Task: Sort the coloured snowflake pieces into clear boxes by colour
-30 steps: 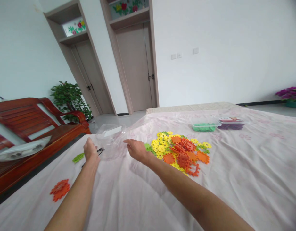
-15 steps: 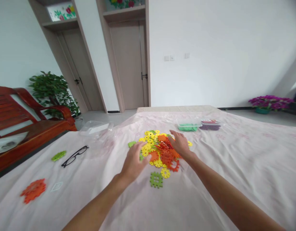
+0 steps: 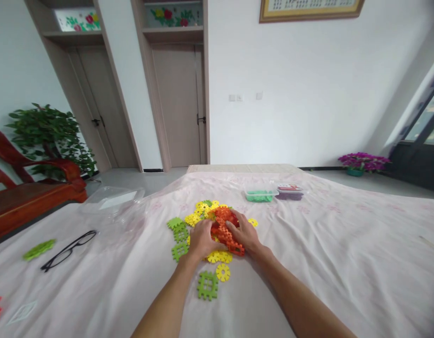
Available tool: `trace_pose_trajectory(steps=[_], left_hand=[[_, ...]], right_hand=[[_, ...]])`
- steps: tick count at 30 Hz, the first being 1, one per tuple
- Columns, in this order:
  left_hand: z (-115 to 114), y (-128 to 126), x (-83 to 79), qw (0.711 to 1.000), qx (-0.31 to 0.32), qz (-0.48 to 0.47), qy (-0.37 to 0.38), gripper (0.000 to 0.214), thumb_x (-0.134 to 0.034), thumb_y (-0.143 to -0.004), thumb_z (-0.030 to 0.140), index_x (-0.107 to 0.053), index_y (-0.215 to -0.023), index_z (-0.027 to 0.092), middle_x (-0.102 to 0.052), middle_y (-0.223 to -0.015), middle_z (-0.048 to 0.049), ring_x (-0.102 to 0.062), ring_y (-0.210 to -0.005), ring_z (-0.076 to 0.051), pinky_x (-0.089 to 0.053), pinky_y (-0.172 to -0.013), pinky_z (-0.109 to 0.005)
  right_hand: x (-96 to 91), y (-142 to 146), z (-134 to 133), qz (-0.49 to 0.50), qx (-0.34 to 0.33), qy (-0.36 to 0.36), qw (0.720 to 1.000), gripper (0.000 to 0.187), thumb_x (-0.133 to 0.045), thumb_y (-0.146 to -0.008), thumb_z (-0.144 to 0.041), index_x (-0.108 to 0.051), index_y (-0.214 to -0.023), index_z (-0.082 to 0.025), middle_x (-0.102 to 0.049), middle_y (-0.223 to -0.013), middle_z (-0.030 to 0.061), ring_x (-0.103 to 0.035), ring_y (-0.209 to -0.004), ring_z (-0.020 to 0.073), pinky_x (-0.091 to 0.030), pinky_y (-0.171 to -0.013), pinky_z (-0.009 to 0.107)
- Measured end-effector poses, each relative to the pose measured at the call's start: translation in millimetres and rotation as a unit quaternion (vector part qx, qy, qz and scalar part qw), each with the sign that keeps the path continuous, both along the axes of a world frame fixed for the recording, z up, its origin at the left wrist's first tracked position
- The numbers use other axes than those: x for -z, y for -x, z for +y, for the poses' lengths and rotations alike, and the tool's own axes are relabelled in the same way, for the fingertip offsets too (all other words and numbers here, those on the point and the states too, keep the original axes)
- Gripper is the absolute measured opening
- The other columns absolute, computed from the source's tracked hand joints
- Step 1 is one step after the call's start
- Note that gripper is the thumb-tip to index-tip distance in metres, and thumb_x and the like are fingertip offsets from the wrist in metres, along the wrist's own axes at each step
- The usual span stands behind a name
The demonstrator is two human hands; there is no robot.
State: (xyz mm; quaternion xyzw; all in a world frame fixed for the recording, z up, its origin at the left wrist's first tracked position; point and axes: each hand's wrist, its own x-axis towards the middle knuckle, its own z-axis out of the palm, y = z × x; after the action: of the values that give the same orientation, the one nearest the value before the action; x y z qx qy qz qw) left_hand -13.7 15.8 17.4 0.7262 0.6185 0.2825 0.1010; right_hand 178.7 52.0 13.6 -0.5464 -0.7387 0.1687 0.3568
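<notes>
My left hand (image 3: 202, 240) is curved against the left side of a heap of orange-red toothed building pieces (image 3: 224, 227). From the other side my right hand (image 3: 245, 234) grips the same heap, its thumb across the front. The orange pieces are squeezed together between both palms. Yellow notched discs (image 3: 204, 209) lie behind and under them, with one yellow disc (image 3: 223, 272) loose in front. Square green toothed pieces (image 3: 180, 234) lie left of my left hand, and one green square (image 3: 207, 285) rests closer to me. Some pieces are hidden beneath my hands.
Black glasses (image 3: 68, 250) and a green piece (image 3: 39, 249) lie at left on the pale cloth (image 3: 132, 291). Behind them sits a clear plastic container (image 3: 111, 202). Toward the back are a tub of green pieces (image 3: 259, 195) and a purple-filled box (image 3: 289, 191).
Both hands have come down and closed in on the orange pieces, pressing them into a tighter heap. The view has shifted, so the items at left appear farther left.
</notes>
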Motion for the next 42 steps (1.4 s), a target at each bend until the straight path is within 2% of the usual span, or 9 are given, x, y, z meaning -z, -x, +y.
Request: trace_pose_trajectory(steps=[6,11,14,18,22,27,30,36,42], left_hand=[[4.6,4.7,5.7,0.978,0.07,-0.182,-0.066,0.031,-0.079,-0.066,0.037,-0.068,-0.091,0.022,-0.071,-0.096,-0.0033,-0.066,-0.092,-0.021,-0.049,-0.084,-0.031],[9.8,13.2,5.9,0.956,-0.008,-0.269,-0.121,0.021,-0.066,-0.079,0.031,-0.063,-0.097,0.02,-0.072,-0.09,-0.0016,-0.067,-0.082,-0.016,-0.052,-0.075,-0.025],[9.8,24.9,2.2,0.958,-0.073,-0.239,-0.142,0.018,-0.06,-0.084,0.032,-0.063,-0.096,0.02,-0.071,-0.094,-0.0032,-0.067,-0.086,-0.017,-0.051,-0.081,-0.027],[10.1,42.2,0.1,0.961,-0.158,-0.173,-0.147,0.017,-0.058,-0.084,0.031,-0.066,-0.094,0.02,-0.07,-0.099,-0.0077,-0.063,-0.098,-0.023,-0.044,-0.095,-0.038],[13.7,45.6,4.6,0.966,-0.193,-0.112,-0.128,0.023,-0.058,-0.084,0.032,-0.069,-0.099,0.018,-0.069,-0.106,-0.0129,-0.059,-0.108,-0.031,-0.035,-0.103,-0.05],[15.0,27.2,6.9,0.993,-0.094,-0.012,-0.076,0.043,-0.047,-0.093,0.044,-0.06,-0.128,0.021,-0.064,-0.128,-0.0111,-0.055,-0.121,-0.027,-0.035,-0.107,-0.043],[12.5,16.3,5.7,0.996,0.0,-0.071,-0.058,0.044,-0.039,-0.097,0.045,-0.056,-0.132,0.024,-0.063,-0.133,-0.0065,-0.056,-0.123,-0.022,-0.039,-0.106,-0.037],[17.3,18.6,12.7,0.977,-0.04,-0.185,-0.093,0.04,-0.035,-0.098,0.041,-0.064,-0.117,0.021,-0.068,-0.123,-0.0068,-0.061,-0.116,-0.021,-0.043,-0.104,-0.036],[26.8,24.8,18.0,0.978,-0.074,-0.168,-0.102,0.036,-0.038,-0.095,0.039,-0.067,-0.108,0.021,-0.072,-0.113,-0.0067,-0.065,-0.108,-0.022,-0.046,-0.098,-0.036]], right_hand=[[-3.9,13.8,8.3,0.268,-0.007,-0.005,0.963,0.032,-0.058,-0.079,-0.033,-0.064,-0.107,-0.021,-0.071,-0.102,0.0052,-0.065,-0.09,0.0221,-0.052,-0.083,0.036],[-13.3,11.6,9.2,0.415,-0.026,0.009,0.909,0.039,-0.058,-0.08,-0.039,-0.062,-0.114,-0.019,-0.071,-0.105,0.0071,-0.065,-0.089,0.0216,-0.053,-0.08,0.036],[-17.1,-1.6,10.8,0.364,-0.04,0.011,0.93,0.043,-0.053,-0.085,-0.045,-0.063,-0.119,-0.02,-0.068,-0.118,0.0087,-0.064,-0.101,0.024,-0.05,-0.087,0.038],[-9.9,-23.4,17.6,0.133,0.045,-0.049,0.989,0.045,-0.04,-0.093,-0.045,-0.063,-0.123,-0.022,-0.064,-0.126,0.0103,-0.058,-0.115,0.0259,-0.042,-0.1,0.043],[4.7,-32.7,20.9,-0.067,0.114,-0.018,0.991,0.048,-0.036,-0.096,-0.044,-0.055,-0.135,-0.022,-0.058,-0.135,0.0119,-0.05,-0.128,0.0271,-0.034,-0.108,0.046],[5.5,-21.1,9.9,-0.044,-0.042,0.016,0.998,0.046,-0.031,-0.099,-0.046,-0.062,-0.125,-0.024,-0.064,-0.13,0.0063,-0.056,-0.122,0.0224,-0.037,-0.107,0.038],[1.5,-13.4,2.2,0.065,-0.095,0.008,0.993,0.05,-0.028,-0.1,-0.051,-0.066,-0.12,-0.024,-0.068,-0.123,0.0049,-0.061,-0.114,0.0217,-0.043,-0.101,0.035],[10.2,-29.9,23.3,0.14,0.069,-0.052,0.986,0.046,-0.03,-0.098,-0.042,-0.067,-0.114,-0.021,-0.069,-0.116,0.008,-0.061,-0.11,0.0229,-0.043,-0.101,0.038],[5.0,-74.1,66.8,-0.084,0.223,-0.105,0.965,0.047,-0.045,-0.085,-0.016,-0.058,-0.131,-0.02,-0.057,-0.134,0.0107,-0.05,-0.122,0.0263,-0.036,-0.105,0.039]])
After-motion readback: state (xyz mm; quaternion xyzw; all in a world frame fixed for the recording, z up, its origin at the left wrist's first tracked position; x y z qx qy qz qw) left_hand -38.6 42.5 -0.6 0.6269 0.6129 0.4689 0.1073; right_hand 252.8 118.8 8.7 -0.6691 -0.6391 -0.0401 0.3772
